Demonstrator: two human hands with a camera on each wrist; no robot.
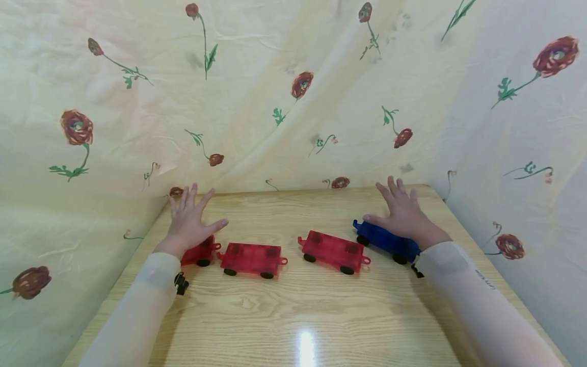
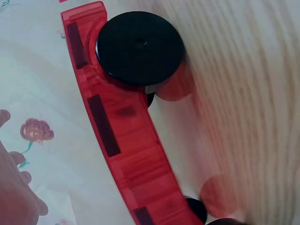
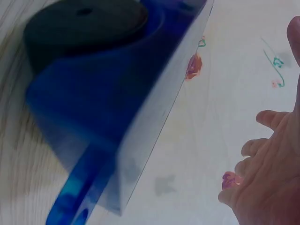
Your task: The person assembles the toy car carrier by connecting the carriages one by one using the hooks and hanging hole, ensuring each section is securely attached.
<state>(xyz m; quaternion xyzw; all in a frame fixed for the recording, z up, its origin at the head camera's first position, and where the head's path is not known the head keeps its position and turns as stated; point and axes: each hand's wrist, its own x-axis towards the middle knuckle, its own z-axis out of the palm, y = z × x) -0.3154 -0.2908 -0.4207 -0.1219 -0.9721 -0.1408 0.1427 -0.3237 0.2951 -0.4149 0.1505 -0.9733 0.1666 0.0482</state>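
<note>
My left hand (image 1: 188, 224), fingers spread, is over the leftmost red toy train wagon (image 1: 198, 252) in the head view, partly covering it. This wagon's red side and black wheel (image 2: 140, 48) fill the middle of the left wrist view. Beside it stands a second red wagon (image 1: 251, 258), its hook right at the first one's loop. A third red wagon (image 1: 334, 250) sits right of a gap, slightly angled. My right hand (image 1: 405, 216), fingers also spread, overlaps the blue wagon (image 1: 385, 239). That blue wagon (image 3: 93, 98) looms large in the right wrist view. Neither hand grips anything.
The wagons stand in a row across a light wood-grain table (image 1: 275, 321). Pale cloth with red flowers (image 1: 257, 102) rises behind the table and along both sides. Small black pieces (image 1: 181, 283) show by the left wrist, with another black piece (image 1: 417, 271) by the right.
</note>
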